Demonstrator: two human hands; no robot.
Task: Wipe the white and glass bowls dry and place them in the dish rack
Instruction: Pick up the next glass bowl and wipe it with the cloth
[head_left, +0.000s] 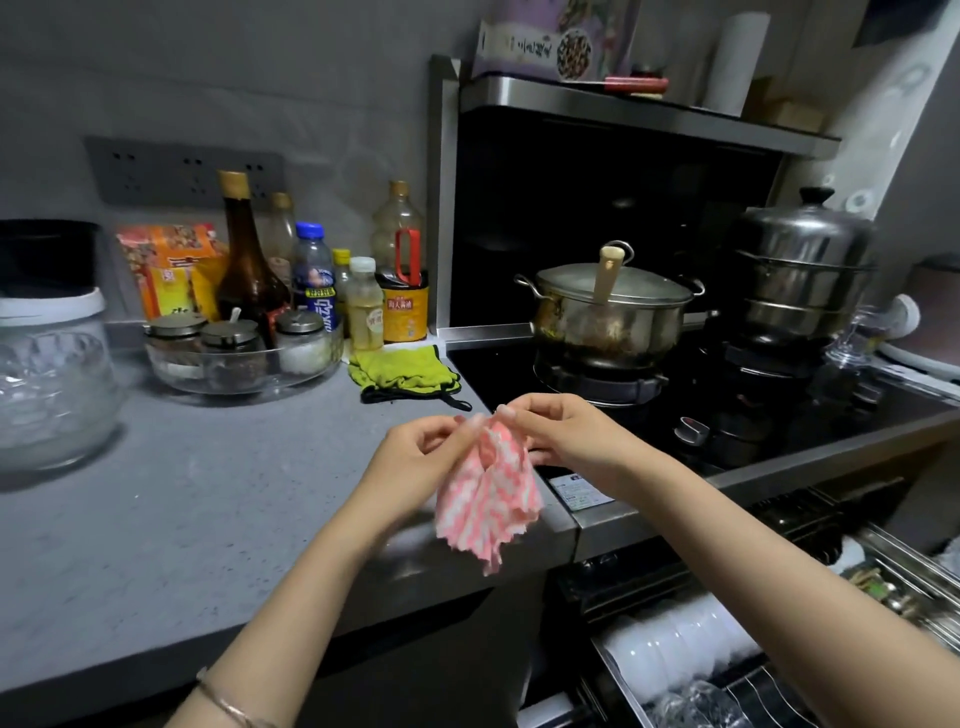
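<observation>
The left hand (415, 460) and the right hand (569, 436) each pinch the top of 1 pink and white cloth (488, 499), which hangs over the grey counter (182, 509) edge. The white bowls (675, 644) sit in a row in the dish rack (763, 693) low on the right, with a glass bowl (693, 701) just beside them.

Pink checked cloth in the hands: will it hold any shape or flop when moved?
Probably floppy: the cloth hangs in loose folds from where the left hand and right hand pinch its top edge. Likely light, since a pinch alone carries it.
</observation>
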